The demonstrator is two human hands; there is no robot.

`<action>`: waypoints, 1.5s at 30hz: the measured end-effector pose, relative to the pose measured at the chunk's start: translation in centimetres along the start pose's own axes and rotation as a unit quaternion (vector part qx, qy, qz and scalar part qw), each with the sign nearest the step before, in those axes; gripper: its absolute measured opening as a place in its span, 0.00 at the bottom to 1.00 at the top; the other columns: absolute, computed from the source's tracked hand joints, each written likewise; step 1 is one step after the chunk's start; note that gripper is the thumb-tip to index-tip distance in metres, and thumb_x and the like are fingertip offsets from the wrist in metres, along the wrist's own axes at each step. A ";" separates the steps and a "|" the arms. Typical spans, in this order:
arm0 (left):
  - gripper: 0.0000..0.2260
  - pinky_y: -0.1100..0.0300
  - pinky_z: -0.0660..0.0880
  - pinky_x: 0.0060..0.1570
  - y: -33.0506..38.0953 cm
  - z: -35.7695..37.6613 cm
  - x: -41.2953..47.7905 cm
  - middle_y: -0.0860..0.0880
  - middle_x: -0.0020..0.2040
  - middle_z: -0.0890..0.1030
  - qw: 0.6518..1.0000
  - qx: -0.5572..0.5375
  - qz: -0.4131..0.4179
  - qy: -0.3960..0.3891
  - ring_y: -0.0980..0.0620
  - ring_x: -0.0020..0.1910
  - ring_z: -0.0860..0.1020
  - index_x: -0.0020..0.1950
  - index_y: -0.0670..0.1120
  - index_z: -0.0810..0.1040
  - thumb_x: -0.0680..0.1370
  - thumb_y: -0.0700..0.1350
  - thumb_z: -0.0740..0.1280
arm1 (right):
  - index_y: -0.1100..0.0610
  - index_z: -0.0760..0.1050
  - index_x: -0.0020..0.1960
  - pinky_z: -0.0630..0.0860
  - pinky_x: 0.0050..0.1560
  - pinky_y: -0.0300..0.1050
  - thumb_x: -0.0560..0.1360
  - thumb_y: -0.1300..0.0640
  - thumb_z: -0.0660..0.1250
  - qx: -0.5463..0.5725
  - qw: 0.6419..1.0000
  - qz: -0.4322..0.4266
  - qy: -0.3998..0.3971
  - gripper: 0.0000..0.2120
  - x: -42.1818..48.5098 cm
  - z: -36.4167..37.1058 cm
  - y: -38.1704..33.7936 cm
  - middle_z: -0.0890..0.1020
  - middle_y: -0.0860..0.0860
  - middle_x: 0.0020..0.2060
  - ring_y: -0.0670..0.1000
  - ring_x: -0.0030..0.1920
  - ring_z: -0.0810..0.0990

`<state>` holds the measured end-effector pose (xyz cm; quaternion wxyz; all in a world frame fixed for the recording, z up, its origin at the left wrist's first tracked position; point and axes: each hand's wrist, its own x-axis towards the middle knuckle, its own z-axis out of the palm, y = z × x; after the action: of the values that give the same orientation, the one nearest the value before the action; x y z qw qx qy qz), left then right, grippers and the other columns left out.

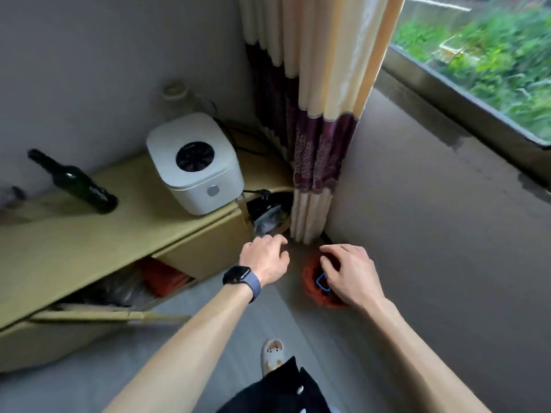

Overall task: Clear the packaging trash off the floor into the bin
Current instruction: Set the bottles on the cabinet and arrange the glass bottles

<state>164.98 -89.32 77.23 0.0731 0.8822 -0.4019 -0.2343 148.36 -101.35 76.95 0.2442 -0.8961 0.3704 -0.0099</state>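
Observation:
My right hand hovers palm down, fingers spread and curled, over a round orange-red container on the floor by the curtain foot. A small dark item with a blue edge shows in it, just under my thumb. My left hand, a dark watch on its wrist, is open with its fingers loosely bent. It sits just in front of silvery packaging, which lies in a dark-lined round tub wedged between the cabinet and the curtain.
A low yellow-wood cabinet runs along the left wall, bearing a white cooker and a dark bottle. Red and dark bags fill its open shelf. A cream-and-purple curtain hangs ahead. My slippered foot stands on grey floor.

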 end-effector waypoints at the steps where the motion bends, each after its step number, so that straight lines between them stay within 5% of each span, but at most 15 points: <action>1: 0.17 0.51 0.69 0.60 -0.5 -0.7 -1.4 0.49 0.61 0.78 1.000 -0.014 -0.013 0.014 0.45 0.61 0.75 0.67 0.54 0.72 0.79 0.53 0.59 | 0.44 0.78 0.60 0.71 0.62 0.46 0.77 0.45 0.62 0.019 1.000 -0.013 0.002 0.14 -0.5 -0.2 -0.9 0.81 0.42 0.58 0.51 0.62 0.74; 10: 0.13 0.58 0.73 0.57 -10.6 -4.4 -15.4 0.58 0.57 0.80 0.965 -0.120 -0.190 0.135 0.53 0.59 0.77 0.61 0.57 0.75 0.77 0.54 0.61 | 0.45 0.79 0.59 0.73 0.62 0.46 0.77 0.47 0.65 0.142 0.976 -0.155 -0.055 0.12 -4.5 1.9 -12.0 0.82 0.40 0.55 0.45 0.59 0.78; 16: 0.11 0.66 0.68 0.51 -17.9 -5.8 -23.7 0.52 0.52 0.81 0.918 -0.193 -0.274 0.210 0.52 0.55 0.77 0.59 0.50 0.79 0.78 0.45 0.64 | 0.44 0.78 0.61 0.73 0.58 0.42 0.78 0.45 0.64 0.134 0.956 -0.235 -0.116 0.13 -6.7 4.1 -20.2 0.81 0.41 0.55 0.45 0.57 0.78; 21: 0.11 0.64 0.70 0.52 -24.1 -7.7 -28.5 0.53 0.53 0.82 0.886 -0.223 -0.323 0.247 0.52 0.54 0.78 0.60 0.51 0.78 0.79 0.46 0.64 | 0.44 0.78 0.60 0.74 0.61 0.45 0.77 0.45 0.64 0.123 0.939 -0.287 -0.144 0.13 -7.7 6.1 -28.0 0.81 0.40 0.56 0.46 0.60 0.78; 33: 0.11 0.58 0.76 0.50 -42.4 -16.9 -32.9 0.59 0.55 0.80 0.896 -0.171 -0.308 0.272 0.53 0.53 0.78 0.60 0.56 0.76 0.79 0.52 0.61 | 0.45 0.77 0.62 0.75 0.57 0.44 0.77 0.45 0.64 0.120 0.937 -0.316 -0.089 0.14 -7.2 10.8 -48.0 0.81 0.44 0.55 0.44 0.55 0.78; 45: 0.10 0.54 0.77 0.53 -52.9 -21.9 -26.9 0.60 0.53 0.80 0.894 -0.226 -0.272 0.274 0.54 0.54 0.79 0.58 0.58 0.76 0.78 0.54 0.63 | 0.47 0.72 0.65 0.77 0.56 0.47 0.75 0.43 0.68 0.129 0.958 -0.251 -0.046 0.20 -0.1 13.7 -54.9 0.81 0.46 0.57 0.46 0.55 0.79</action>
<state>195.71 -35.36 89.25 0.3110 0.9460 -0.0461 -0.0791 187.15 -62.09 89.38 0.3639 -0.9208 0.1170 -0.0771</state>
